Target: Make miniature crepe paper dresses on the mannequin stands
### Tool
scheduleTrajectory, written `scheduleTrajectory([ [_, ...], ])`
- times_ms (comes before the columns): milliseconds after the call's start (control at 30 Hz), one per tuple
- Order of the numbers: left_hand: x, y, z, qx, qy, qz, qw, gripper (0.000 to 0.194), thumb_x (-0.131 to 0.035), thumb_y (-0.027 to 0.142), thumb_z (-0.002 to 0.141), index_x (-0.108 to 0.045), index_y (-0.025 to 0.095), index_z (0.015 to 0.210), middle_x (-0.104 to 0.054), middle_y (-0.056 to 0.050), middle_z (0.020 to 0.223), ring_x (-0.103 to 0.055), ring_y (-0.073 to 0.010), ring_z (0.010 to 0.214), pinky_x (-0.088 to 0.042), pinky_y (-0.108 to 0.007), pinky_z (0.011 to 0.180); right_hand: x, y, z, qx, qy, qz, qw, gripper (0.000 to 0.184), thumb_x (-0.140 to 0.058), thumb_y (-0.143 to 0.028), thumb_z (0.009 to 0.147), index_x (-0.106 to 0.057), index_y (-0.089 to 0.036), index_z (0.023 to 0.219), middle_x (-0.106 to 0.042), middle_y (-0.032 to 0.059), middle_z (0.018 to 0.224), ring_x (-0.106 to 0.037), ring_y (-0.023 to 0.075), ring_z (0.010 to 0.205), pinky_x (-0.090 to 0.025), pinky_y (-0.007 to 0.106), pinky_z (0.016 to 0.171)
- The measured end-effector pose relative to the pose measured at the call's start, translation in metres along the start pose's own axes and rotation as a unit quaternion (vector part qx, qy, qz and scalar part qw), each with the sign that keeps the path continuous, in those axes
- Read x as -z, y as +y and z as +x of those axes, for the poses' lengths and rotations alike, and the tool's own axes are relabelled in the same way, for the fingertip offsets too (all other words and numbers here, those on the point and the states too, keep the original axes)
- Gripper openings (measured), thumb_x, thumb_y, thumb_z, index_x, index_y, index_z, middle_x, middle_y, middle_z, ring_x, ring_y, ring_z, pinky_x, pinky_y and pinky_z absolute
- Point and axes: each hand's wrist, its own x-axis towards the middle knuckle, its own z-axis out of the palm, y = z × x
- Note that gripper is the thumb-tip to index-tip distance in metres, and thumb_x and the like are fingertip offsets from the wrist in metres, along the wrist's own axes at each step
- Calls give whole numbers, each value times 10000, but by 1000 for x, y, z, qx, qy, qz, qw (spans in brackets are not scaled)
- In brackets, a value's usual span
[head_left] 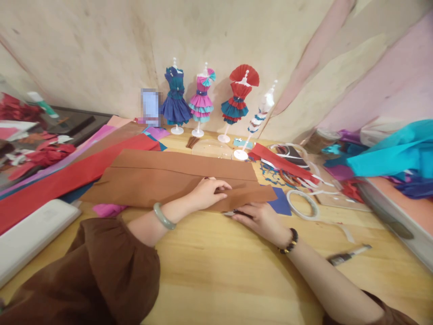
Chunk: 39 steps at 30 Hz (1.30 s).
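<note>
Single head-worn view, facing forward and down; edges perhaps slightly blurred.

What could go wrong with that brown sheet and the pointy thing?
The pointed metal tip in the right hand is close to the left hand, so a slip might nick a finger or snag the brown sheet.

The craft knife lies near the right forearm, which could bump it.

The red dress is on a thin stand, so a knock might tip it.
</note>
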Motion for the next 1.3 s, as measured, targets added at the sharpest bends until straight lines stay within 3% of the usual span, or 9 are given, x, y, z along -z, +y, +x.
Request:
scheduleTrajectory([
  [267,-1,-1,1,3,-4,0,1000,282,-666,218,794,-686,246,1074,-700,-16,976,-631,-165,916,-469,-295,903,-3,-1,0,0,2,-19,1000,359,-457,-450,952,-739,-237,888,-728,37,750,-662,158,659,-442,252,602],
  [1300,-2,-2,1,7,-5,-3,1000,276,-666,228,799,-689,238,1073,-691,-29,955,-631,-165,919,-469,-299,904,-10,-5,3,24,49,-4,998,298,-508,-427,932,-723,-224,960,-714,62,828,-654,166,738,-493,261,672],
])
